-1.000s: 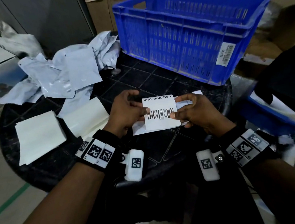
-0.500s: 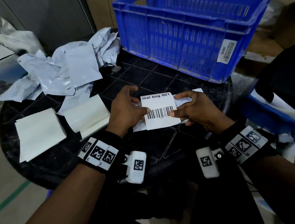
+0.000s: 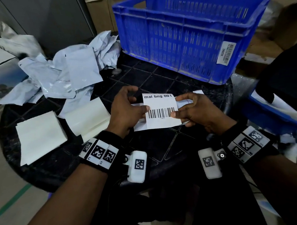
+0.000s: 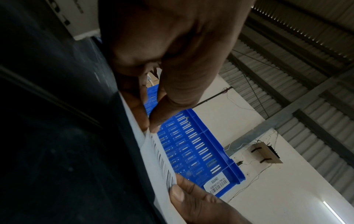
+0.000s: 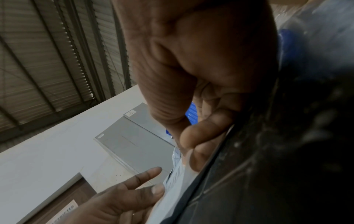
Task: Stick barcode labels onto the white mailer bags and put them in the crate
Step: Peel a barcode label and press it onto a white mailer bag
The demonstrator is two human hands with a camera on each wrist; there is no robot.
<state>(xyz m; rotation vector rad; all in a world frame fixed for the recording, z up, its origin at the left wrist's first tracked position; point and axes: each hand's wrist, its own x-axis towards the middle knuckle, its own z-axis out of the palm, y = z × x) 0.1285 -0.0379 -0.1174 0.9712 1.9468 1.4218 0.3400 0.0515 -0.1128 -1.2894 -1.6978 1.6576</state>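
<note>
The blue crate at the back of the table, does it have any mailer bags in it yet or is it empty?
Cannot tell. The head view shows the blue crate upright on the table, but only its upper inner walls; the near wall hides its floor.

The mailer bag [image 3: 186, 102] lies mostly hidden beneath the label [image 3: 160, 111] and both hands. The crate [image 3: 182, 35] interior is not visible. Small print under the barcode is illegible.

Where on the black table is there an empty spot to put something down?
Bare patches of black table: the near edge in front of both wrists, and the strip between the left hand and the blue crate. The left side is crowded with white paper stacks and crumpled mailer bags. The middle is taken by the barcode label.
</note>
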